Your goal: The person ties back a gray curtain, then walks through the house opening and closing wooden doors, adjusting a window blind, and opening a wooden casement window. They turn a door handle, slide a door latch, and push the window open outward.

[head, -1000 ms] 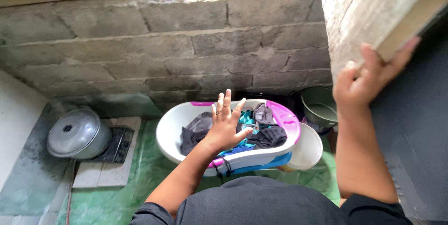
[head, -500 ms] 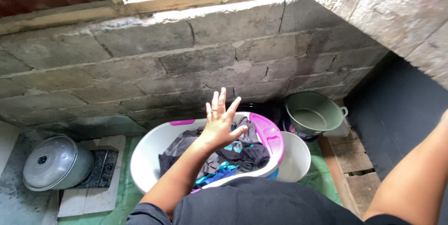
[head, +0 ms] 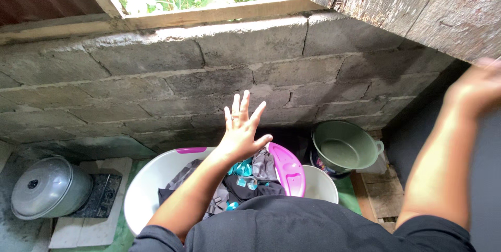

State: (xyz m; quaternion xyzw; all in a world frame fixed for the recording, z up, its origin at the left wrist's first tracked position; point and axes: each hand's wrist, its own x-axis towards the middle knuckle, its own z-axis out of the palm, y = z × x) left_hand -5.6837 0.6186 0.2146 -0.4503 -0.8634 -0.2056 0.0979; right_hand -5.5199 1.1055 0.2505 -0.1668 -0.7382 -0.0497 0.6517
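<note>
My left hand is raised with its fingers spread, holding nothing, above a white wash basin with pink handles. The basin holds dark and teal clothes. My right hand is lifted at the far right, blurred by motion, close to the wooden board above; whether it holds anything cannot be made out. My dark shirt fills the bottom of the view.
A grey block wall stands ahead with an open window and leaves above it. A metal pot with a lid sits at the left on a small stove. A green pan and a white bucket stand right of the basin.
The view has tilted up, showing the window. My right hand let go of the wall edge, dropped, then rose again at the right. My left hand stays spread over the basin.
</note>
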